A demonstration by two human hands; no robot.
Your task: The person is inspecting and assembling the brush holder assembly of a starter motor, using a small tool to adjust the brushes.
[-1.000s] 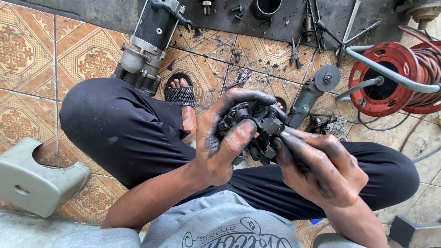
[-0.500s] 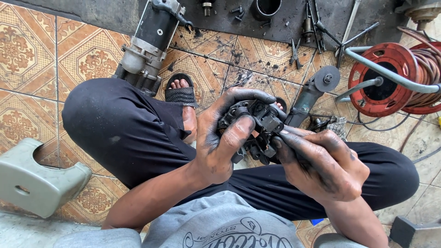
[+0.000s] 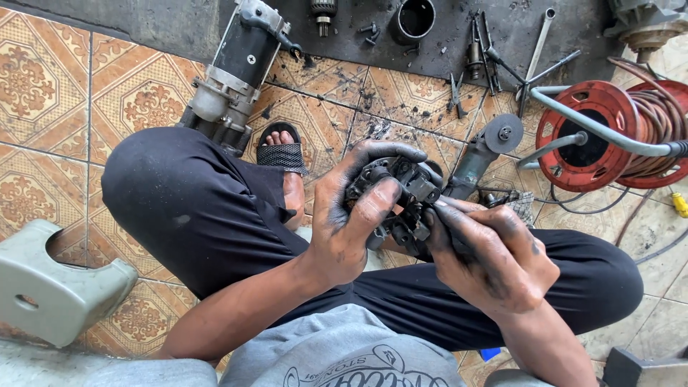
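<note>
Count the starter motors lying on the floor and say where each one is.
1. A grey and black cylindrical starter motor lies on the patterned tiles at upper left, beyond the person's knee. A partly cropped grey metal unit at top right may be another; cannot tell.

The left thumb [image 3: 376,204] has slid a little lower across the black part [image 3: 401,204]. The right hand [image 3: 487,254] has moved a tiny bit closer to it. Both hands still hold it over the lap.
</note>
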